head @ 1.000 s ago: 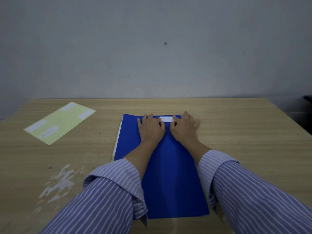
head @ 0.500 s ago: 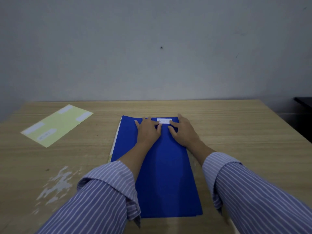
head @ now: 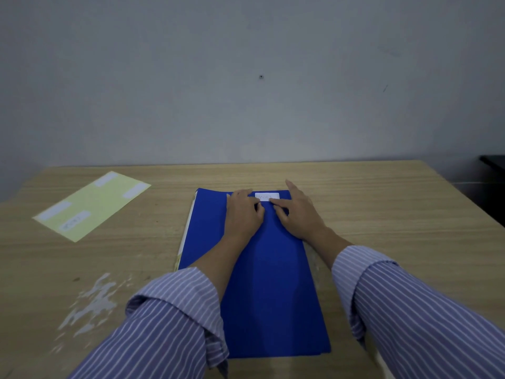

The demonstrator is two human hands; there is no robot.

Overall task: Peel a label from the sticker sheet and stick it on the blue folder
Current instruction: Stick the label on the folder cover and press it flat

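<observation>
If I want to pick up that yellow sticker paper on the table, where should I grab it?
Probably by the near corner of the sticker sheet, coming from the left-front. It lies flat on the table at a slant, that corner points toward the person, and nothing sits on it. Slide a fingernail under the edge and pinch gently, avoiding the white labels.

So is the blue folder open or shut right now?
Shut. The folder lies flat on the table, cover down, white label on top.

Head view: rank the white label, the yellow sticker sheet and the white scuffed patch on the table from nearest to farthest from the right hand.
1. white label, on the blue folder, at the right hand fingertips.
2. white scuffed patch, near left.
3. yellow sticker sheet, far left; close to the patch, ranking unsure.
</observation>
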